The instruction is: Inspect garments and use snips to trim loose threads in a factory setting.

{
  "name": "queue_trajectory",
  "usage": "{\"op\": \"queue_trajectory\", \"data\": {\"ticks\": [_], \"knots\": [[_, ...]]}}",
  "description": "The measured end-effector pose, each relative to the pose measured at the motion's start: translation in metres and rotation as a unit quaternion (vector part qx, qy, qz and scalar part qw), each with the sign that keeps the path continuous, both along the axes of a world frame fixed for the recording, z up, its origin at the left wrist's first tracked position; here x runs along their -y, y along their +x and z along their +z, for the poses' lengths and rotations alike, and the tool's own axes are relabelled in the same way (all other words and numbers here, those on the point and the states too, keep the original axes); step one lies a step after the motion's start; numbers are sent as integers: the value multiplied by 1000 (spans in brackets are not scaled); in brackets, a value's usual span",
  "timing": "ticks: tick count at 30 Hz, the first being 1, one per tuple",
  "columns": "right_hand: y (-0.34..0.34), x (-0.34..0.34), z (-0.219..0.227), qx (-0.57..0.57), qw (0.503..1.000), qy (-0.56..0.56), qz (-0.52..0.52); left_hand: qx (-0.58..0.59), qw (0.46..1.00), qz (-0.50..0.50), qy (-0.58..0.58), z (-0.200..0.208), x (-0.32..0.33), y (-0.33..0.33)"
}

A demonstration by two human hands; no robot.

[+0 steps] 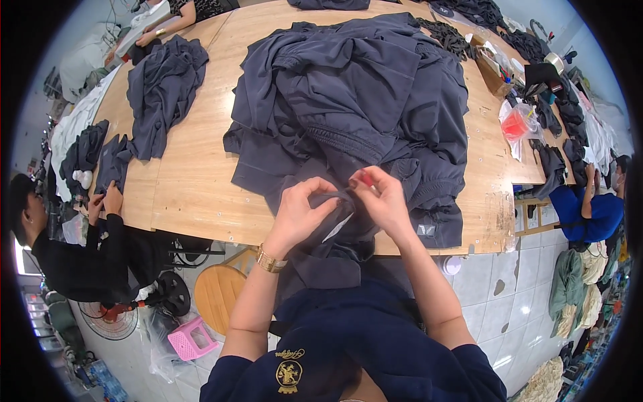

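My left hand (305,209) is closed on the edge of a dark grey garment (335,258), which hangs over the table's near edge onto my lap. A white strip (337,228) shows on the cloth just below those fingers. Close beside it, my right hand (382,204) is pinched shut at the same cloth, with a small red thing (366,177) between its fingers; its kind is mostly hidden. Directly beyond both hands lies a large heap of dark grey garments (362,87) with gathered elastic waistbands.
The heap rests on a wooden table (191,181). At left, a person in black (87,248) handles dark cloth, near another garment pile (164,87). A red drink bag (516,124) and a cardboard box (492,74) stand right. A round wooden stool (220,298) and pink stool (192,338) are below.
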State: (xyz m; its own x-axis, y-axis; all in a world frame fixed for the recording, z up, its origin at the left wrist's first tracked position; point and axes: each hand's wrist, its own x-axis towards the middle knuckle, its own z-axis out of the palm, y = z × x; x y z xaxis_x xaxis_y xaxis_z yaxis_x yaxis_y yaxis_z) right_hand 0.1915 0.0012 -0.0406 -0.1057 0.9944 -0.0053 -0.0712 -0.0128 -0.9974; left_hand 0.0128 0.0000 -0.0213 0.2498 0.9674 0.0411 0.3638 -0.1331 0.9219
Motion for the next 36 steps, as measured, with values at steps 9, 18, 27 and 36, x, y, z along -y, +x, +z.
{"op": "queue_trajectory", "data": {"ticks": [9, 18, 27, 36], "knots": [[27, 19, 9, 211, 976, -31, 43, -1, 1000, 24, 19, -2, 1, 0], [24, 23, 11, 279, 958, 23, 69, -27, 999, 30, 25, 1, 3, -1], [22, 15, -20, 231, 967, 28, -98, -17, 976, 216, 31, -19, -14, -59], [27, 37, -44, 265, 955, -54, -118, -165, 933, 28, -319, -61, 78, -85]]}}
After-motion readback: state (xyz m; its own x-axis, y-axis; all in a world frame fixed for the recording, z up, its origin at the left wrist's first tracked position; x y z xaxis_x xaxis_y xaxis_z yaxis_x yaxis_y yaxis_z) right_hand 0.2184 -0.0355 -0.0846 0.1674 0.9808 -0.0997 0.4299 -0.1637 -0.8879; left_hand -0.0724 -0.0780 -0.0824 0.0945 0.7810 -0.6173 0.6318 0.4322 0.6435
